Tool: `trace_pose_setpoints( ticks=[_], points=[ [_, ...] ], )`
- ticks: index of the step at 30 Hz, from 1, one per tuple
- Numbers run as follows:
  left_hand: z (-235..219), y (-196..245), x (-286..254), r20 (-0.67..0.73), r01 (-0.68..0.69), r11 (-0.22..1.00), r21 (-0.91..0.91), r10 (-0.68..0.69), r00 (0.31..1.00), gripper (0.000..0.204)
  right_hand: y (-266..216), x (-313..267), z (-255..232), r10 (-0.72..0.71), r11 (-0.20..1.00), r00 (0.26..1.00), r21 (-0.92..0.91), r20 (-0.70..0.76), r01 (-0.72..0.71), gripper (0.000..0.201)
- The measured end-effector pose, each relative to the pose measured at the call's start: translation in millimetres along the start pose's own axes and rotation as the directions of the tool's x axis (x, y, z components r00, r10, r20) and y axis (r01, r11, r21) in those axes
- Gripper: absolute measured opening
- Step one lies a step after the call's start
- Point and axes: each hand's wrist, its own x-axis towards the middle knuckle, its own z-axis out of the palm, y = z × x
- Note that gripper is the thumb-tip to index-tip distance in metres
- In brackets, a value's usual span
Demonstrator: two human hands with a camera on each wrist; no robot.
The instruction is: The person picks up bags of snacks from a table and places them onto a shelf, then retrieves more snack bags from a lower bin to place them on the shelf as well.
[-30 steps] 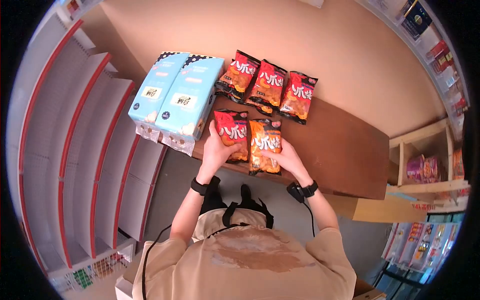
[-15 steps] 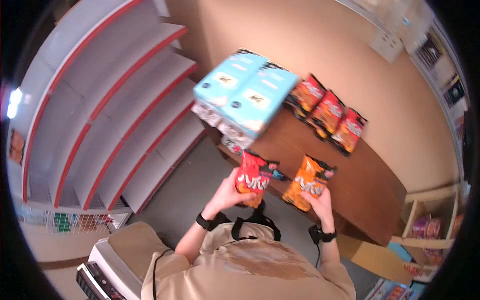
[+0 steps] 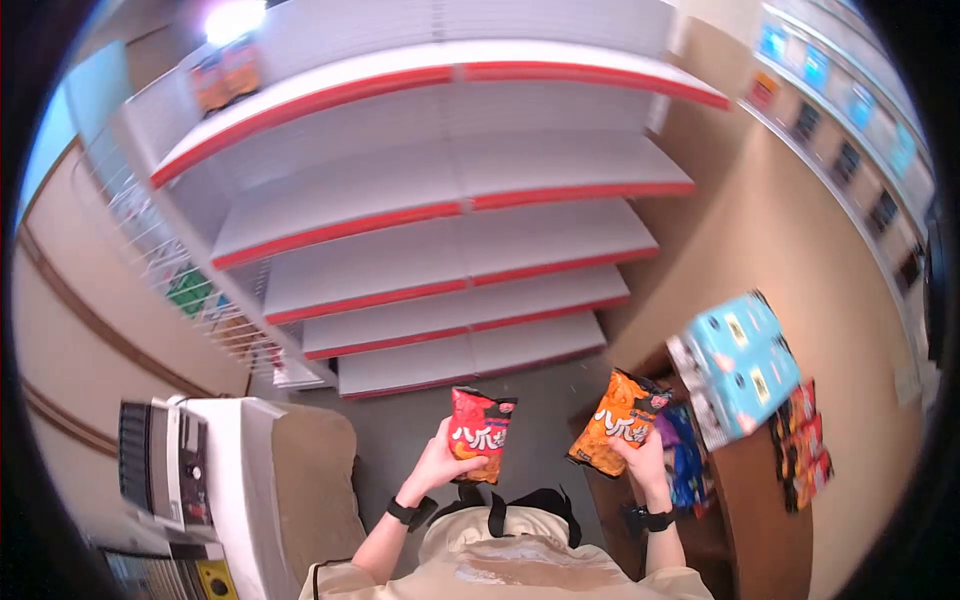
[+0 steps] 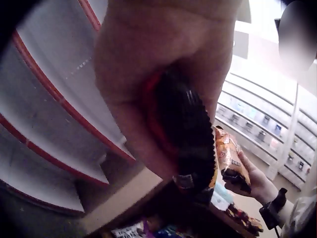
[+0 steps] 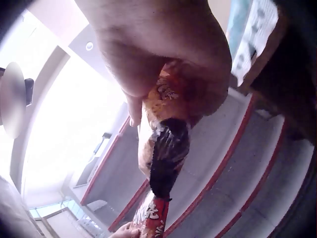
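My left hand (image 3: pixel 440 466) grips a red snack bag (image 3: pixel 480 435) by its side, the thumb lying across the front. In the left wrist view the bag's dark crimped end (image 4: pixel 185 134) pokes out of the curled fingers. My right hand (image 3: pixel 645 462) holds an orange snack bag (image 3: pixel 610 425), its top tilted to the right. Seen from the right wrist, that bag (image 5: pixel 166 106) hangs under the palm with its black end down. Both bags are up in front of the body, apart from each other.
A white shelf rack (image 3: pixel 400 180) with red edges stands ahead, an orange package (image 3: pixel 225 78) on its top level. To the right, a brown table (image 3: pixel 765 520) bears light-blue boxes (image 3: pixel 740 365) and several red snack bags (image 3: pixel 803 450). A covered piece of furniture (image 3: pixel 310 490) is at left.
The view has swung left from the table to the shelf rack. Both hands have lifted their snack bags off the table and moved them apart; the boxes now appear at right.
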Motion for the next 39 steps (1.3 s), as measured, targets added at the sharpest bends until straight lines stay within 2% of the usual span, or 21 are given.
trace_pose_setpoints(
  ticks=[2,3,4,5,9,10,14,16,18,19,20,21,24,25,28,32,33,34,36,39],
  points=[
    [-34.9,-10.6,-10.2,-0.123,0.013,1.0,0.001,-0.013,0.992,0.082,-6.6,34.1,26.7,-0.013,1.0,0.996,-0.016,0.084,0.015,0.035],
    [-49.0,-19.9,-15.0,-0.186,0.027,1.0,-0.011,-0.028,0.982,0.081,-9.8,51.4,38.1,-0.04,0.999,0.995,-0.031,0.09,0.043,0.036],
    [-73.7,-10.7,-10.2,-0.215,0.081,0.997,-0.012,-0.081,0.973,0.079,-23.2,75.5,53.0,-0.02,0.999,0.997,-0.035,0.076,0.023,0.036],
    [-84.6,-15.7,-13.4,-0.287,0.079,0.997,-0.024,-0.083,0.954,0.076,-26.4,93.5,62.6,-0.012,0.998,0.996,-0.058,0.092,0.017,0.037],
    [-108.5,-35.0,-9.0,-0.41,0.071,0.991,-0.11,-0.111,0.905,0.074,-50.5,162.8,97.8,-0.14,0.99,0.986,-0.016,0.086,0.142,0.036],
    [-112.4,-41.7,-3.1,-0.437,0.075,0.994,-0.08,-0.103,0.894,0.073,-56.5,180.3,104.4,-0.166,0.986,0.983,-0.015,0.082,0.168,0.038],
    [-139.1,-33.9,39.4,-0.424,0.114,0.988,-0.105,-0.149,0.893,0.073,-93.6,241.4,117.4,-0.243,0.969,0.97,-0.044,-0.014,0.242,0.042],
    [-149.9,-20.5,71.4,-0.354,0.145,0.983,-0.113,-0.176,0.919,0.074,-114.7,267.6,114.2,-0.312,0.95,0.95,0.021,-0.019,0.312,0.041],
    [-164.5,-2.3,104.0,-0.349,0.164,0.985,-0.059,-0.174,0.921,0.075,-143.2,291.7,110.0,-0.307,0.949,0.948,0.046,-0.085,0.312,0.042],
    [-168.3,0.6,117.7,-0.318,0.155,0.985,-0.075,-0.171,0.933,0.076,-145.7,307.2,94.9,-0.308,0.951,0.948,0.008,-0.079,0.309,0.045],
    [-172.0,3.1,134.2,-0.286,0.142,0.985,-0.094,-0.163,0.944,0.076,-156.9,320.7,84.9,-0.321,0.946,0.947,0.045,-0.028,0.322,0.048],
    [-175.9,18.4,146.9,-0.295,0.146,0.987,-0.062,-0.158,0.943,0.077,-164.5,334.7,70.0,-0.346,0.936,0.938,0.072,-0.007,0.345,0.05],
    [-187.7,15.9,183.6,-0.281,0.115,0.993,-0.035,-0.12,0.952,0.078,-207.4,362.9,47.9,-0.411,0.907,0.911,0.106,0.01,0.408,0.06],
    [-190.2,15.5,193.2,-0.292,0.133,0.991,0.0,-0.127,0.948,0.079,-222.8,370.4,43.0,-0.5,0.865,0.866,0.065,0.01,0.498,0.065],
    [-205.1,24.2,213.8,-0.286,0.135,0.991,-0.026,-0.136,0.948,0.08,-283.5,379.9,61.7,-0.481,0.874,0.873,0.121,0.075,0.471,0.066],
    [-234.0,19.0,226.1,-0.259,0.128,0.991,-0.048,-0.136,0.956,0.081,-331.3,416.5,63.3,-0.461,0.887,0.885,0.082,0.072,0.455,0.064],
    [-242.6,17.8,227.8,-0.24,0.13,0.99,-0.061,-0.141,0.96,0.081,-346.6,428.6,63.3,-0.457,0.89,0.882,0.073,0.116,0.451,0.06],
    [-252.3,18.8,229.0,-0.22,0.131,0.989,-0.073,-0.144,0.965,0.081,-362.2,436.7,74.5,-0.451,0.892,0.878,0.064,0.158,0.447,0.057],
    [-272.5,20.4,230.9,-0.191,0.137,0.987,-0.086,-0.152,0.97,0.08,-393.7,449.2,122.0,-0.533,0.845,0.827,0.051,0.179,0.533,0.049],
    [-306.7,11.7,227.5,-0.178,0.101,0.989,-0.109,-0.119,0.977,0.079,-437.5,475.6,200.4,-0.483,0.857,0.836,-0.053,0.261,0.512,0.043]
  ],
)
